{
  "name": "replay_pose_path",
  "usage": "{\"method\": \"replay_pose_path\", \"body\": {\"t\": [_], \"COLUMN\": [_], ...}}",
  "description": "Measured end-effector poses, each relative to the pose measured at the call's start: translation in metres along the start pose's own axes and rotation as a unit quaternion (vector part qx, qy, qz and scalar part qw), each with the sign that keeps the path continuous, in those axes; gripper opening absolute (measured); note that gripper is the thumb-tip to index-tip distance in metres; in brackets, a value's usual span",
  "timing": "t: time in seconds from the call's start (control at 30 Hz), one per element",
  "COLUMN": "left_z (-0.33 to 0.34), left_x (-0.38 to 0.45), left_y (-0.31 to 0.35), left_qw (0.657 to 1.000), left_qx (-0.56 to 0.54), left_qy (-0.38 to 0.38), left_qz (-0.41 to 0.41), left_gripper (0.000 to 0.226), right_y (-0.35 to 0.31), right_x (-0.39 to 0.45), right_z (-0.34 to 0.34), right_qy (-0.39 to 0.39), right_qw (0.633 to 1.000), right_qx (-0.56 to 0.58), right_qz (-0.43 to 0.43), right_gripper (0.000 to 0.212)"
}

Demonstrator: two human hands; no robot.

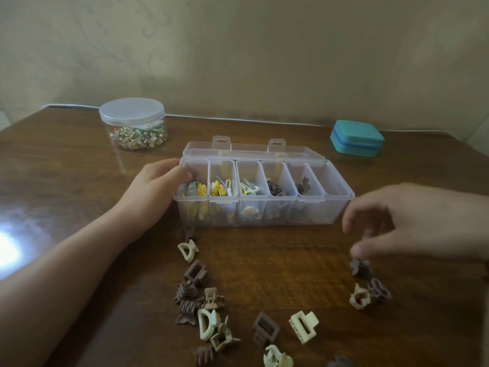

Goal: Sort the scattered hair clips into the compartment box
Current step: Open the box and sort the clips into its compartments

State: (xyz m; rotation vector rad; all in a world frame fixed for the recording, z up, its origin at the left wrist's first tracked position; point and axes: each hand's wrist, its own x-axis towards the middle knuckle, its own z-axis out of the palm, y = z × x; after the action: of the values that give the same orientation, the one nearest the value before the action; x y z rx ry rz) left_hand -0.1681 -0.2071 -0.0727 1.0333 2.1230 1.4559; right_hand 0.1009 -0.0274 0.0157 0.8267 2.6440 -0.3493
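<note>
A clear compartment box (341,198) stands open on the wooden table, its lid folded back. Its left compartments hold colourful clips; two further right hold brown clips, and the rightmost looks empty. My left hand (153,192) rests against the box's left end, fingers curled over the rim. My right hand (412,221) hovers at the right, blurred, fingers apart, just above a brown clip (360,266). Several brown and cream claw clips lie scattered in front, including a cream one (303,326), a brown square one (195,272) and a pair (370,294) at the right.
A round clear jar (132,123) with a lid, holding small gold and green items, stands at the back left. A teal case (357,137) sits at the back right. The wall runs close behind the table's far edge.
</note>
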Motion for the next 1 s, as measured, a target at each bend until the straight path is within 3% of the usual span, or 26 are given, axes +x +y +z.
{"method": "replay_pose_path", "body": {"t": [0.1,0.27,0.3,0.37,0.43,0.47,0.53,0.63,0.8,0.93,1.0], "left_z": [0.001,0.001,0.001,0.001,0.002,0.003,0.003,0.003,0.002,0.002,0.002], "left_x": [0.0,0.0,0.0,-0.001,-0.001,-0.001,-0.001,-0.002,-0.003,-0.004,-0.004], "left_y": [0.0,0.001,0.0,0.001,0.002,0.002,0.003,0.004,0.004,0.004,0.004], "left_qw": [1.0,1.0,1.0,1.0,1.0,1.0,1.0,1.0,1.0,1.0,1.0], "left_qx": [-0.002,-0.006,-0.008,-0.015,-0.017,-0.017,-0.017,-0.013,-0.009,-0.012,-0.014], "left_qy": [0.011,0.001,0.001,0.005,0.009,0.009,0.01,0.011,0.006,0.006,0.011], "left_qz": [0.007,0.006,0.005,0.004,0.006,0.006,0.004,0.007,0.007,0.01,0.013], "left_gripper": [0.041,0.042,0.041,0.039,0.037,0.038,0.038,0.038,0.03,0.028,0.025], "right_y": [-0.012,-0.021,-0.022,-0.029,-0.039,-0.044,-0.047,-0.037,-0.046,-0.069,-0.084], "right_x": [0.006,0.007,0.006,0.005,0.012,0.018,0.036,0.053,0.031,0.01,0.006], "right_z": [0.009,0.012,0.011,0.009,0.011,0.013,0.019,0.027,0.023,0.034,0.046], "right_qy": [-0.06,-0.029,0.011,0.172,0.371,0.434,0.486,0.474,0.493,0.256,0.191], "right_qw": [0.997,0.998,0.996,0.966,0.871,0.827,0.801,0.842,0.804,0.9,0.911], "right_qx": [-0.042,-0.043,-0.026,0.072,0.216,0.26,0.265,0.192,0.232,0.118,0.006], "right_qz": [0.014,-0.047,-0.085,-0.176,-0.24,-0.244,-0.227,-0.174,-0.239,-0.332,-0.365], "right_gripper": [0.022,0.014,0.015,0.017,0.014,0.01,0.006,0.011,0.002,0.024,0.036]}}
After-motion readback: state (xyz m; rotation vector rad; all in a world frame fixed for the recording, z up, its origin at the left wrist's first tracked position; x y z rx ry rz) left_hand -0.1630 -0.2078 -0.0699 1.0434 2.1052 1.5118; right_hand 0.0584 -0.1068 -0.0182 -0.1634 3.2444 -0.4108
